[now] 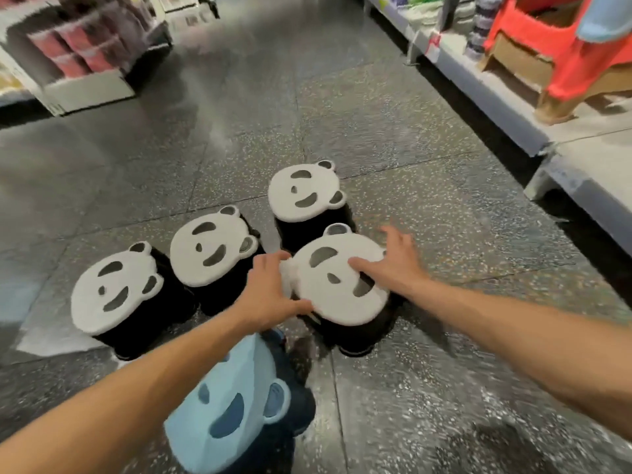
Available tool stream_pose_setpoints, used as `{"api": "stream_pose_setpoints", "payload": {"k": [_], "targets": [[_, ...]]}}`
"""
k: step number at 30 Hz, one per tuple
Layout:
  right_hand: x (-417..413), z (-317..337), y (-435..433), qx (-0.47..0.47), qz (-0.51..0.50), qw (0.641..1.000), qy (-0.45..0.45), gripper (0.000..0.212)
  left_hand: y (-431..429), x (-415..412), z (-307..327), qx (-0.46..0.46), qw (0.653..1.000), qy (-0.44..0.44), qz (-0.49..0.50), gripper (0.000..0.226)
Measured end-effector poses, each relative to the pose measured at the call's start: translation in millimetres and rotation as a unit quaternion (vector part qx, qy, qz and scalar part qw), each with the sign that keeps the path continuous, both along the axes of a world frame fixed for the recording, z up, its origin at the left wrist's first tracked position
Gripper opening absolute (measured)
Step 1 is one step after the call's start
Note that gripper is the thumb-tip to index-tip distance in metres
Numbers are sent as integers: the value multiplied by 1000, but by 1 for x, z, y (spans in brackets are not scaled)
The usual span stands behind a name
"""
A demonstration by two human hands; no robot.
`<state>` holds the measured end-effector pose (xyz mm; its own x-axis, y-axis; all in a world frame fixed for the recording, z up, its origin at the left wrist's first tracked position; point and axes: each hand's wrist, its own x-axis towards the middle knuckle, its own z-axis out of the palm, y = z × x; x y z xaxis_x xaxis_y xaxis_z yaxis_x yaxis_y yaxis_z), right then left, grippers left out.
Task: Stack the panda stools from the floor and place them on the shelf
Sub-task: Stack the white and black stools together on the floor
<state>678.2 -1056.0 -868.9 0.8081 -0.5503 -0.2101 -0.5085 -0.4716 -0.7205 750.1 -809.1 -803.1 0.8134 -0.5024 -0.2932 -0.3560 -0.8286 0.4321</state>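
Observation:
Several panda stools with white face seats and black bases stand on the floor: one at the left [114, 289], one beside it [210, 249], one at the back [304, 189] and the nearest one [337, 285]. A light blue panda stool [225, 405] stands closest to me. My left hand [270, 292] clasps the left rim of the nearest white stool, thumb along its front edge. My right hand [393, 265] lies on the seat's right side with fingers spread, thumb on top. The stool's base rests on the floor.
A low grey shelf [513, 107] runs along the right with a red plastic stool [561, 46] and cardboard on it. A shelf unit with pink goods [82, 63] stands at the far left. The speckled dark floor [239, 114] stretches ahead.

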Motion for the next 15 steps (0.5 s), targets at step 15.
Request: {"api": "stream_pose_setpoints", "payload": {"k": [15], "targets": [[-59, -5, 42, 59, -7, 997, -44, 134, -1, 38, -17, 123, 958, -58, -251, 132]]}}
